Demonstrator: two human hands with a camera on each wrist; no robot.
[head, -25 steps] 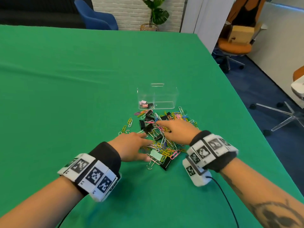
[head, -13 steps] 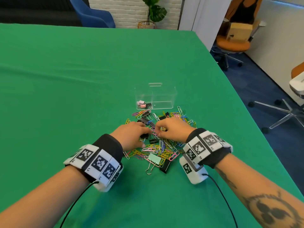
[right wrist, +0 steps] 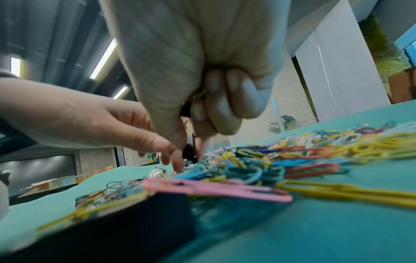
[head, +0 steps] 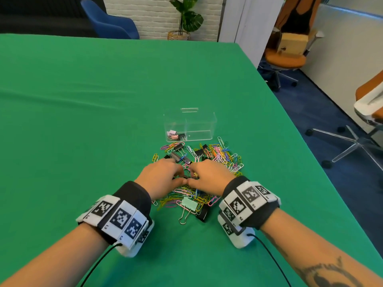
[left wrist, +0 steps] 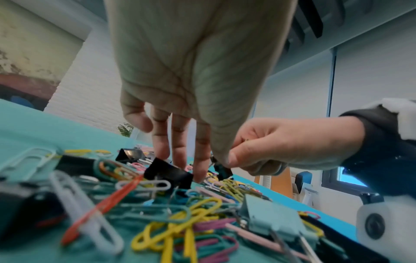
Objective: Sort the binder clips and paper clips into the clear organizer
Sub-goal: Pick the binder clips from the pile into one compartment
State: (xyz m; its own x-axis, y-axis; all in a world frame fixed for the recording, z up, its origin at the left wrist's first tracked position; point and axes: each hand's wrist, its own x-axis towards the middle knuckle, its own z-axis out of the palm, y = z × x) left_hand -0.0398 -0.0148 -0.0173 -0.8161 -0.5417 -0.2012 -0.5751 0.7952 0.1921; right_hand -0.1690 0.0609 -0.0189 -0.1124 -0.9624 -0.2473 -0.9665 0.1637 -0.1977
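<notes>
- Right hand (head: 209, 176) is over the middle of the clip pile; its thumb and forefinger pinch a small black binder clip (left wrist: 221, 170), and the other fingers (right wrist: 225, 99) are curled into the palm.
- Left hand (head: 160, 176) is just beside it, thumb tips almost touching. Its fingers (left wrist: 180, 151) hang down nearly straight into the pile, and the tips reach the clips. It grips nothing that I can see.
- From the head view both sets of fingertips are hidden behind the backs of the hands, so the pinch shows only from the wrist cameras.
- The pile of paper clips (head: 226, 160) is a loose tangle of thin coated wire loops in yellow, pink, blue, green and white, spread on the tabletop (head: 83, 121), which is covered with smooth green cloth.
- Black binder clips (head: 178, 156) with folded metal bodies and wire handles lie among them; how many is hard to count.
- One mint green binder clip (head: 189, 204) lies at the near edge, flat, with silver wire handles pointing toward the person.
- The clear organizer (head: 189, 126) stands just behind the pile, a transparent plastic box with two compartments. The left one holds some pink and black binder clips (head: 175, 135).
- Near parts of the wrist pictures are blurred.
</notes>
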